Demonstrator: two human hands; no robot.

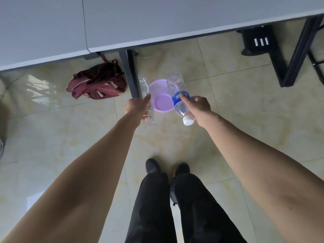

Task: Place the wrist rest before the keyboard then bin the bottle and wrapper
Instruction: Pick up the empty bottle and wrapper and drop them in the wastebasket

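Note:
A small purple mesh bin (160, 88) stands on the tiled floor near a desk leg. My right hand (199, 106) grips a clear plastic bottle (176, 85) with a blue label and white cap, held tilted beside the bin's right rim, cap end toward me. My left hand (137, 106) holds a clear plastic wrapper (144, 85) just left of the bin. The wrist rest and keyboard are out of view.
A grey desk (157, 23) spans the top of the view, its black leg (130, 71) just left of the bin. A maroon bag (98, 82) lies on the floor to the left. A black frame (289, 64) stands at right. My legs and shoes (152, 166) are below.

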